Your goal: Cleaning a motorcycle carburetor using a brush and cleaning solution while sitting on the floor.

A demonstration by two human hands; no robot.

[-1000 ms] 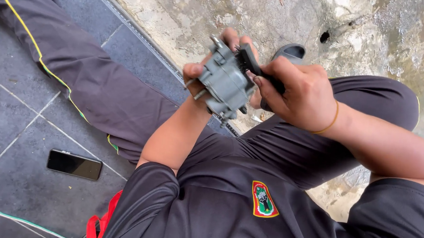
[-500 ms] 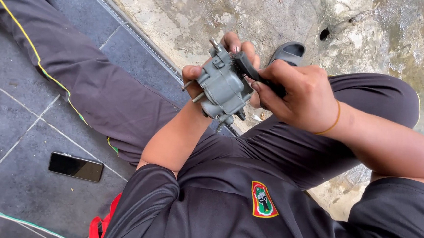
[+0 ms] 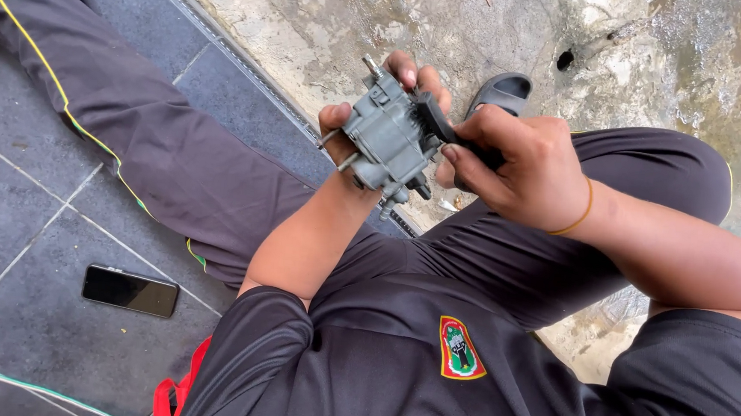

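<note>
I see the grey carburetor (image 3: pixel 389 138) sit a bit higher and further left than a second ago, tipped so its metal stud points up-left. My left hand (image 3: pixel 367 118) went up with it. The black brush (image 3: pixel 444 128) head slid left against the body; my right hand (image 3: pixel 523 170) barely shifted.

— What did the left hand (image 3: pixel 374 118) hold?
— A grey metal carburetor (image 3: pixel 389 139), gripped from behind, thumb on its near side, fingers curled over the top.
— And the right hand (image 3: pixel 527 170)?
— It was closed around a black brush (image 3: pixel 444 128), whose head lay against the carburetor's right face. A yellow band (image 3: pixel 578 214) circled that wrist.
— Surroundings?
— The person sat in dark clothing, legs spread. A black phone (image 3: pixel 130 290) lay flat on the grey tile floor (image 3: pixel 47 317), well apart from the hands. A dark sandal (image 3: pixel 502 93) rested on rough concrete (image 3: pixel 501 27) beyond.
</note>
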